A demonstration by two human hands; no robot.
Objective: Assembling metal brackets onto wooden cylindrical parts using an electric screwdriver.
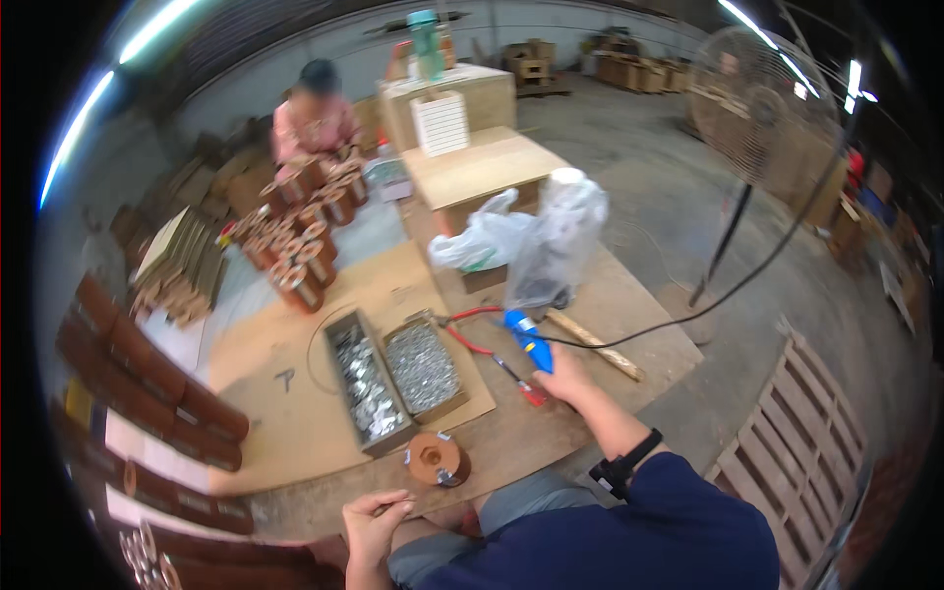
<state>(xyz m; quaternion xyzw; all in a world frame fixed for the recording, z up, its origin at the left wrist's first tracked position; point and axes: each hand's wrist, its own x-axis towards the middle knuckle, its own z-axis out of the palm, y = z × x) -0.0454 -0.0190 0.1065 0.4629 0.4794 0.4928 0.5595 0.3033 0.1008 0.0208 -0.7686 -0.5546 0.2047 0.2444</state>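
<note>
My right hand (562, 376) is closed around a blue corded electric screwdriver (528, 339), held over the right part of the table. My left hand (376, 521) is at the table's front edge, thumb and fingers pinched together; anything between them is too small to make out. Just beyond it stands a brown cylinder (438, 458) with a hole in its top and small metal pieces at its rim. Behind the cylinder are a long box of flat metal pieces (371, 388) and a box of small metal fasteners (423, 364). Red-handled bolt cutters (475, 344) lie beside the screwdriver.
A wooden stick (595, 346) and plastic bags (559, 236) lie on the right. The screwdriver's black cable (728, 300) runs toward a standing fan (765, 108). Brown cylinders (300, 280) crowd the far left, where another person (315, 123) sits. Long brown tubes (147, 369) are stacked at left.
</note>
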